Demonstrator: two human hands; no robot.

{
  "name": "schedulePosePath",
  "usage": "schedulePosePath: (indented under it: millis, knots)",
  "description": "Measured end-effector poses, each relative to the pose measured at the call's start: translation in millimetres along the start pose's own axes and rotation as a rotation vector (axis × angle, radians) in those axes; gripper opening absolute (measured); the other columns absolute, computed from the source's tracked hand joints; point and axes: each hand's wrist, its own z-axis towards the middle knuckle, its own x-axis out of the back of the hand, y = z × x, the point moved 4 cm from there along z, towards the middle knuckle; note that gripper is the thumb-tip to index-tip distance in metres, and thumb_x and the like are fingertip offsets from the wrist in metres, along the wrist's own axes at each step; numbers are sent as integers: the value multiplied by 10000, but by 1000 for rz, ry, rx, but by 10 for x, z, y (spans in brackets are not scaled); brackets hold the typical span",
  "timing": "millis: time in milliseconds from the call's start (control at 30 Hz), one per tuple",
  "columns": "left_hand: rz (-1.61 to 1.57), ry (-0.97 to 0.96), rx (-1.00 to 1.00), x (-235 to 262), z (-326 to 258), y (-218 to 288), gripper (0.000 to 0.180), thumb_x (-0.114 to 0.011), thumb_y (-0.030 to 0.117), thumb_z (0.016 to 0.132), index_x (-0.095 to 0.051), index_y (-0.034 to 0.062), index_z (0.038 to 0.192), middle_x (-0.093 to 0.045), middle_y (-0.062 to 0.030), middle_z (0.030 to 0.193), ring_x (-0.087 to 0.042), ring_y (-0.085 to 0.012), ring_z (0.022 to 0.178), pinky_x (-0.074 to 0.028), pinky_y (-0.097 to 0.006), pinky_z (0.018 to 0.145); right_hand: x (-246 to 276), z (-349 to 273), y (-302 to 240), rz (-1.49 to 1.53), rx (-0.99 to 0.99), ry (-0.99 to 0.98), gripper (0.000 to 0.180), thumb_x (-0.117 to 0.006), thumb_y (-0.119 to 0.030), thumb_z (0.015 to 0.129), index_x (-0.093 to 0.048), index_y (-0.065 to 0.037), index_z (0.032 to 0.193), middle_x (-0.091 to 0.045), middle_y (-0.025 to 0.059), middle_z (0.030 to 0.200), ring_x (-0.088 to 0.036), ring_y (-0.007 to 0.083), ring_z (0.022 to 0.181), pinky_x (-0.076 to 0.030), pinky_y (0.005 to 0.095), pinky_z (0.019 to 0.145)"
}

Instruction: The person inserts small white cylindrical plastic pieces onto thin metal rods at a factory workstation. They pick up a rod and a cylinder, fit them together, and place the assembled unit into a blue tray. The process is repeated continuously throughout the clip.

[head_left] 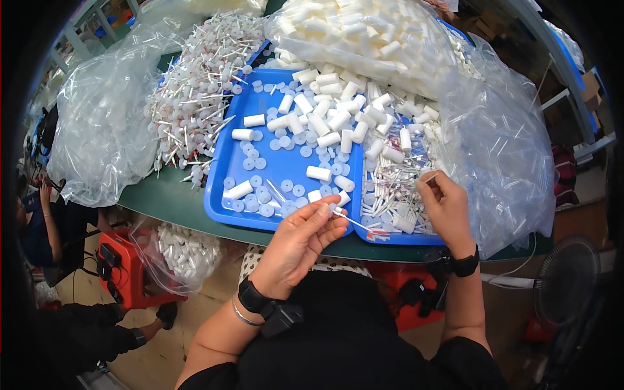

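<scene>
My left hand (300, 239) pinches a thin white stick with a small disc (348, 218) at the near edge of the left blue tray (224, 201). My right hand (445, 205) is closed on another thin white stick (429, 177) above the right blue tray (390, 239). White short tubes (325, 123) and small pale blue discs (260, 192) lie scattered in the left tray. Several thin sticks and tubes (393, 182) fill the right tray.
A pile of assembled sticks with discs (201, 97) lies on clear plastic at left. Clear bags of white tubes (364, 32) sit behind and a crumpled bag (500, 149) at right. A red crate (127, 276) with a bag of tubes stands below the green table (162, 198). Another person (39, 221) sits at far left.
</scene>
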Motion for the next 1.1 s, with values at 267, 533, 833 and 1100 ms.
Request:
schedulePosePath:
  millis: [267, 533, 833, 1100]
  knots:
    - [16, 36, -46, 85, -26, 22, 401, -603, 227, 1053, -565, -33, 1357, -699, -107, 1121, -694, -144, 985, -575, -267, 913, -33, -1, -279, -423, 298, 189, 141, -750, -124, 861, -671, -29, 930, -699, 104, 1014, -671, 313, 899, -518, 396, 744]
    - [8, 37, -48, 50, -23, 16, 390, -601, 214, 1054, -567, -35, 1352, -695, -115, 1129, -696, -153, 998, -575, -276, 923, -324, -154, -225, -609, 464, -223, 89, -747, -124, 801, -680, -68, 784, -627, 77, 798, -624, 289, 815, -470, 414, 758]
    - [-22, 57, -62, 20, -18, 13, 383, -598, 203, 1055, -565, -27, 1359, -675, -111, 1130, -685, -174, 1061, -567, -292, 953, -231, -139, -353, -201, 297, -258, 58, -691, -77, 848, -651, -36, 840, -655, 114, 750, -663, 268, 648, -514, 385, 616]
    - [-52, 49, -76, -72, 42, -16, 373, -599, 200, 1054, -563, -24, 1349, -664, -107, 1141, -680, -198, 1085, -561, -316, 983, -293, -268, -526, 100, 336, -242, 93, -726, -42, 861, -668, -25, 932, -694, 104, 794, -690, 237, 653, -531, 333, 595]
